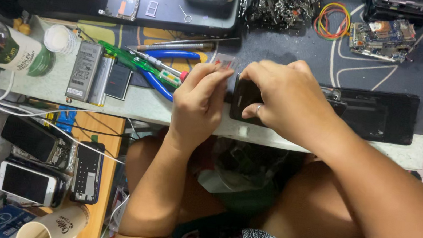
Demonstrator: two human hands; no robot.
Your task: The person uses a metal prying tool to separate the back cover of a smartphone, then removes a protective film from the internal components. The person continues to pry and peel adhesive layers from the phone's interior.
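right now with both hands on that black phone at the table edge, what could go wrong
The black phone sits close to the table edge; pressure from the right hand might push it off. The thin card in the left hand may slip. The pliers lie near enough to get knocked.

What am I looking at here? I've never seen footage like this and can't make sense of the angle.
The single picture comes from a camera worn on a person's head, looking straight down at their own two bare hands and lap. They sit at a narrow pale work surface. The right hand presses on a dark rectangular phone that lies flat at the surface's edge. The left hand pinches a small flat card against the phone's side. Nearby lie blue-handled pliers, a grey rectangular battery pack, a clear bottle with a green label, coloured rubber bands and a bare circuit board. More phones lie on the low shelf to the left.
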